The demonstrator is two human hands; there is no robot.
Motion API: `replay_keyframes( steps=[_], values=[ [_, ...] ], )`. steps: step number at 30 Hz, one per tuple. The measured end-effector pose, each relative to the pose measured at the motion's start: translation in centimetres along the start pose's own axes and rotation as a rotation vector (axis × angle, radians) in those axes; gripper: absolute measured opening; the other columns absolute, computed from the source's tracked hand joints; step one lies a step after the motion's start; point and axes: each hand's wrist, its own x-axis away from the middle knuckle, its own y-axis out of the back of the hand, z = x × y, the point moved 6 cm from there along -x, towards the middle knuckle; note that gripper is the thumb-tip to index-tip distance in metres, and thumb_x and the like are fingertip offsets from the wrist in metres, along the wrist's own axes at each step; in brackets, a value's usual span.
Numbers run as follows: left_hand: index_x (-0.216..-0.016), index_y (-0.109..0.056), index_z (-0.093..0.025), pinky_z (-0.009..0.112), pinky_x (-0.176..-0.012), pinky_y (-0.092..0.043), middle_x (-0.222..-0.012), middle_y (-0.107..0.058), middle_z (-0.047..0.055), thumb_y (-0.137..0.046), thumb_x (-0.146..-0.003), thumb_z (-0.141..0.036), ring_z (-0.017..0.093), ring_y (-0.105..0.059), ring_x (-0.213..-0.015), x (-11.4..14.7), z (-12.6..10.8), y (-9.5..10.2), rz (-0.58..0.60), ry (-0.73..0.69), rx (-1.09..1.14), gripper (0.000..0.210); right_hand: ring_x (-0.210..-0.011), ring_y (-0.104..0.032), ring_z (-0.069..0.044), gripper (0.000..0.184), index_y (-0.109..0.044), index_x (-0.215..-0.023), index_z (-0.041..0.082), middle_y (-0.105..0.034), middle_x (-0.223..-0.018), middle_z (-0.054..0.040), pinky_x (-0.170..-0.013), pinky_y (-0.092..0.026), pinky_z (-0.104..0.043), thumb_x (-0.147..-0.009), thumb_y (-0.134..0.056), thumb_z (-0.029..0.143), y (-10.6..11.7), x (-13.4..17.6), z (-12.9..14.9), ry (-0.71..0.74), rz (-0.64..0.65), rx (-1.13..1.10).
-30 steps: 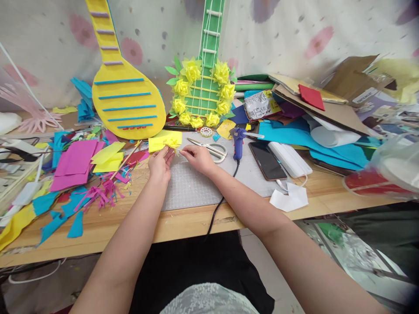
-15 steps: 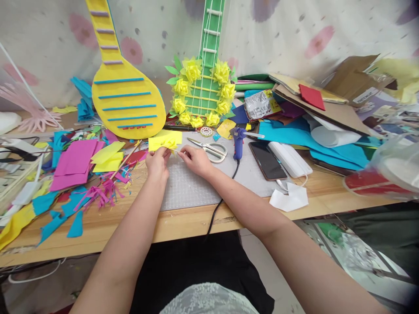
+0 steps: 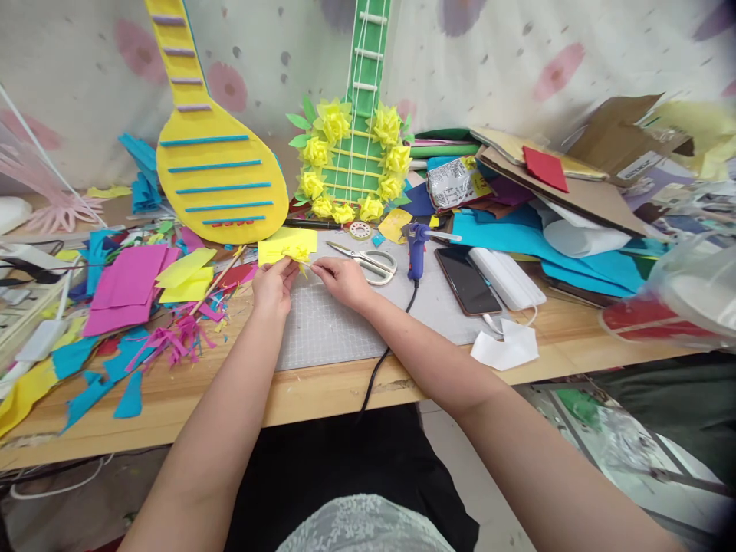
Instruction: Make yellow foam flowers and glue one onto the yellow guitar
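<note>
My left hand (image 3: pixel 272 290) is closed, pinching a small crinkled yellow paper piece (image 3: pixel 297 253) with strips hanging from it. Just to its right, my right hand (image 3: pixel 346 282) is closed with thumb and forefinger together, close beside the hanging strips. Whatever sits between those fingertips is too small to make out. A flat yellow paper sheet (image 3: pixel 287 242) lies right behind the piece, on the grey cutting mat (image 3: pixel 322 333). Scissors (image 3: pixel 372 264) rest behind my right hand, and a purple glue gun (image 3: pixel 416 254) lies farther right.
Behind stand a yellow paper instrument (image 3: pixel 221 161) and a green one (image 3: pixel 353 161) ringed with yellow paper flowers. Pink paper sheets (image 3: pixel 126 287) and scraps cover the left. At right are a phone (image 3: pixel 467 282), a white power bank (image 3: pixel 509 277), blue paper (image 3: pixel 586 264) and a bagged cup (image 3: pixel 649 320).
The view has shifted slightly. My right fingertips have moved a little away from the yellow piece, and its strips hang more visibly between my hands. My left hand still holds it.
</note>
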Motion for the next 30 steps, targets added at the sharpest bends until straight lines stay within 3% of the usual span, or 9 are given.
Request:
replay_keyframes(
  steps=[6, 11, 16, 24, 30],
  values=[
    [-0.063, -0.042, -0.018, 0.023, -0.067, -0.051, -0.057, -0.062, -0.003, -0.056, -0.069, 0.004, 0.009, -0.061, -0.053, 0.2, -0.4, -0.1, -0.038, -0.071, -0.017, 0.027, -0.082, -0.063, -0.015, 0.024, -0.068, -0.093, 0.018, -0.071, -0.089, -0.0042, -0.071, -0.04, -0.023, -0.09, -0.046, 0.028, -0.1, 0.1, 0.3, -0.012, 0.027, 0.006],
    [-0.068, -0.045, -0.017, 0.023, -0.072, -0.052, -0.063, -0.064, -0.001, -0.059, -0.072, 0.0, 0.009, -0.064, -0.059, 0.2, 0.1, 0.0, 0.017, -0.021, -0.029, 0.022, -0.079, -0.061, -0.014, 0.025, -0.068, -0.092, 0.019, -0.07, -0.087, -0.003, -0.07, -0.039, -0.022, -0.091, -0.045, 0.028, 0.0, 0.1, 0.2, -0.032, -0.009, -0.005],
    [-0.074, -0.044, -0.017, 0.024, -0.077, -0.052, -0.067, -0.063, -0.001, -0.062, -0.066, 0.005, 0.01, -0.065, -0.065, 0.0, 0.3, 0.0, 0.038, -0.041, -0.024, 0.029, -0.08, -0.061, -0.014, 0.025, -0.067, -0.093, 0.018, -0.07, -0.087, -0.0037, -0.07, -0.038, -0.023, -0.091, -0.045, 0.028, 0.1, 0.2, 0.3, -0.057, -0.052, -0.008],
    [-0.078, -0.035, -0.021, 0.031, -0.079, -0.052, -0.068, -0.063, -0.003, -0.065, -0.06, 0.006, 0.011, -0.066, -0.068, 0.0, 0.3, 0.4, -0.028, -0.13, -0.039, 0.044, -0.077, -0.059, -0.014, 0.026, -0.065, -0.087, 0.017, -0.068, -0.084, -0.004, -0.068, -0.035, -0.023, -0.092, -0.043, 0.029, -0.6, 0.1, 0.8, -0.02, 0.06, 0.023],
    [-0.074, -0.038, -0.019, 0.028, -0.077, -0.052, -0.064, -0.062, -0.004, -0.061, -0.063, 0.006, 0.009, -0.064, -0.063, 0.3, 0.3, 0.1, -0.011, -0.119, -0.037, 0.035, -0.071, -0.056, -0.013, 0.023, -0.062, -0.086, 0.017, -0.066, -0.079, -0.0032, -0.063, -0.033, -0.023, -0.091, -0.044, 0.031, -0.9, 0.0, 0.8, -0.042, 0.07, 0.036]
  ],
)
